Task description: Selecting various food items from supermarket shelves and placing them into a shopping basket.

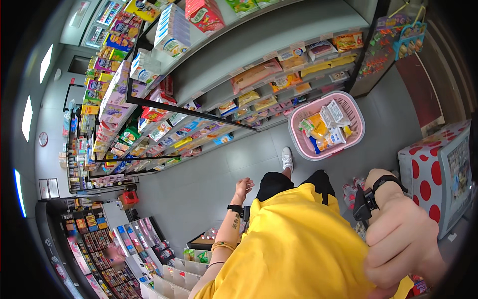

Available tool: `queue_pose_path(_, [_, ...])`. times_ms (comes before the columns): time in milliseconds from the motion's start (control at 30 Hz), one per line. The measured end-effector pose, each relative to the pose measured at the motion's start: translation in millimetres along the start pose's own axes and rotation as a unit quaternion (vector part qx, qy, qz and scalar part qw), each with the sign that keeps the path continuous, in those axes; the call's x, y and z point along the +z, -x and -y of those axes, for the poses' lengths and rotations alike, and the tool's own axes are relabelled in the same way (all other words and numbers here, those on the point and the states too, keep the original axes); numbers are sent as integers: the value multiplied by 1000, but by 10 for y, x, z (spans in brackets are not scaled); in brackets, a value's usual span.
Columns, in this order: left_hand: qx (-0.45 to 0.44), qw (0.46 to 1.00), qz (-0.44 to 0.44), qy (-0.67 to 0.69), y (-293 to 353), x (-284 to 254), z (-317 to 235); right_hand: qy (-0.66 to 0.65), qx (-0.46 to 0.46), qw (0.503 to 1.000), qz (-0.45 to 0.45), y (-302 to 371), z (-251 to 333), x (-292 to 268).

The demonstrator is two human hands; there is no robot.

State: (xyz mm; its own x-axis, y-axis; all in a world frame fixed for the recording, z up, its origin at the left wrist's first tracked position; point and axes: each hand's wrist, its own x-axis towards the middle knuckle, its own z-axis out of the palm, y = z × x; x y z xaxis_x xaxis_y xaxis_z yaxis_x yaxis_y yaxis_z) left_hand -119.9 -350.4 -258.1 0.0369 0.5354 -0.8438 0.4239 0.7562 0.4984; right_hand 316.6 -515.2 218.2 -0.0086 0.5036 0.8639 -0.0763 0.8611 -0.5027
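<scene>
My left hand (243,188) hangs beside my black shorts, its fingers loosely stretched and apart, with nothing in them. Close up on the right, my right hand (398,244) is closed in front of my yellow shirt (298,244). Its fingertips are turned out of sight near the cloth, so I cannot tell what they hold, if anything. Away from both hands, a pink basket (359,115) stands on the grey floor. Inside lie white packs (334,113), a yellow-orange packet (316,124) and a blue-and-white packet (332,138).
A long shelf unit (259,55) with packaged snacks runs beyond the basket and along the left. A white cabinet with red dots (423,179) stands at the right. Lower left are a counter display (142,244) and another person (115,255). My white shoe (287,159) is near the basket.
</scene>
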Motion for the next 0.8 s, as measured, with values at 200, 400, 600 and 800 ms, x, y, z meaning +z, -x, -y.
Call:
queue_pose_path(200, [24,999,11,19,-56,33,-29,-20,60,989,-135,467,-276,-75])
queue_pose_path(400, [44,999,27,6,-189,76,-333,80,435,860,-255,1668,-1227,-36])
queue_pose_path(600, [144,988,35,-40,-301,90,-982,113,588,700,-389,3506,-1834,135])
queue_pose_path(800, [367,921,21,-128,-491,300,-1917,263,642,616,-373,4211,-1791,285])
